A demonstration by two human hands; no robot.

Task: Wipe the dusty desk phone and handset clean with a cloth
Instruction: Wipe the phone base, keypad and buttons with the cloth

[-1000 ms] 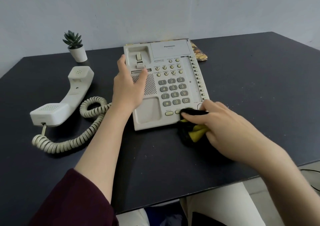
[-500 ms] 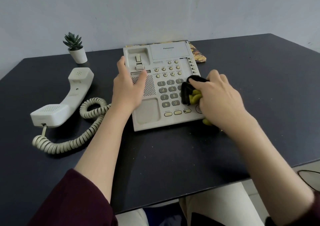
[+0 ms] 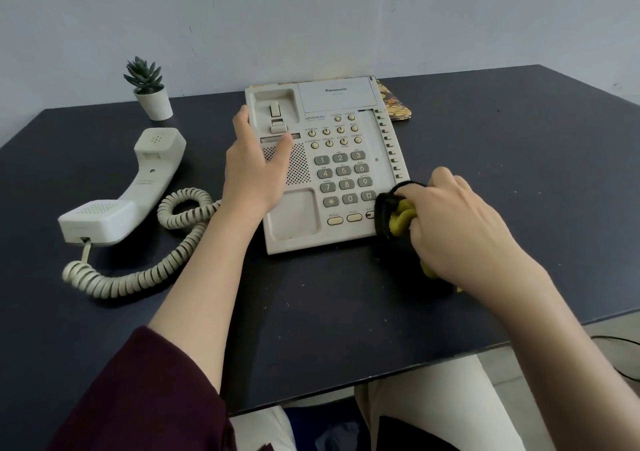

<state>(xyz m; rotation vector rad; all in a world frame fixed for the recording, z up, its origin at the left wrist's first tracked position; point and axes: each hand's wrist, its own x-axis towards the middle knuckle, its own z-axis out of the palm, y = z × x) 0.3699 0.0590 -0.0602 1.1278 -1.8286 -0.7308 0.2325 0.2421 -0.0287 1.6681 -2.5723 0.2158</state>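
bunched in the right hand, the cloth presses the desk phone at its near right corner; the left hand lies flat, fingers relaxed, bracing the base against sliding.

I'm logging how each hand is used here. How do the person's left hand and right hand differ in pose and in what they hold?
The left hand lies on the cream push-button desk phone, thumb on its left edge, fingers over the speaker grille; the right hand is curled at the phone's near right corner. The left hand holds nothing, while the right hand grips a bunched black and yellow cloth. Both are bare and at the phone.
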